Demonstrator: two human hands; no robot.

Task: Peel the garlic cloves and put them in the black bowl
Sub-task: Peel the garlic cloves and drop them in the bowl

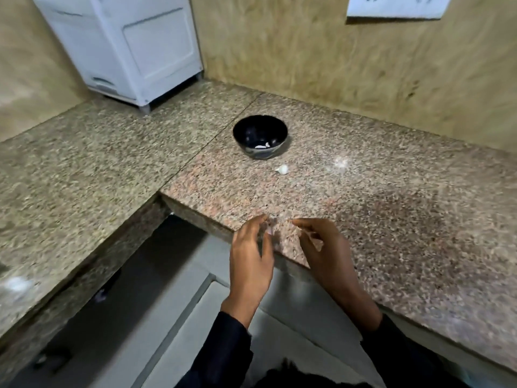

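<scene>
My left hand [251, 247] and right hand [321, 247] each pinch something small and blurred, maybe clove or skin, over the table [391, 219] edge, so it may drop floorward, well short of the black bowl [260, 135] and spare garlic clove [282, 169].

The light is dim and warm, falling from above, with a pale glare patch on the granite counter [340, 163] and a darker shaded area to its right. The black bowl [260, 135] casts a soft shadow at its base. Everything is slightly soft; both hands are motion-blurred, and straight edges bow toward the corners.
</scene>
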